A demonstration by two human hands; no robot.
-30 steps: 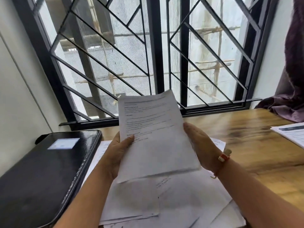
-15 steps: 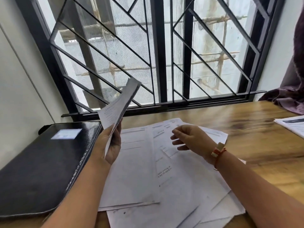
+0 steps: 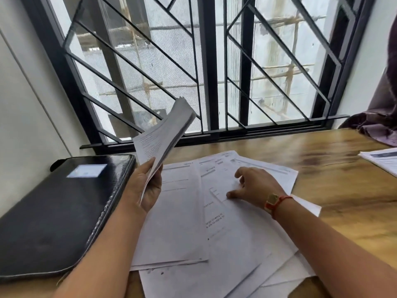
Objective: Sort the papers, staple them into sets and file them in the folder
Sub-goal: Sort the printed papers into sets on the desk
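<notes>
The left hand (image 3: 148,186) is raised above the surface (image 3: 343,190) and grips a thin bundle of papers (image 3: 163,134) by its lower corner, thumb on the near face and fingers curled behind. The bundle tilts up and away toward the window, its free edges fanned slightly apart so the single white leaves show. The printed lines on its face are too small to read. The right hand (image 3: 255,188) lies low, well apart from the bundle, with its fingers loosely bent and spread. The thumb and fingertips rest on the loose sheets (image 3: 182,222) and pinch nothing. A red cord bracelet (image 3: 275,203) with a small gold-coloured piece circles that wrist. The loose sheets are flat, white and matte, overlapped at mixed angles in an untidy layer under and in front of both hands. They carry grey header bars and short headings that are too blurred to make out, and one sheet shows a few lines of text turned upside down, also illegible. Just left of the sheets, beside the left forearm, the folder (image 3: 64,211) lies closed. It is black, glossy and leather-like, with rounded corners and a ribbed edge along its right side, and it bears a pale rectangular label (image 3: 87,171) whose writing cannot be read. The surface is brown wood with a dark streaked grain and a slight sheen. At its far right edge lies another stack of printed pages (image 3: 382,162), with a dark purple cloth (image 3: 378,123) bunched behind it. Beyond stands a window with a black metal grille (image 3: 214,61) of slanted bars.
</notes>
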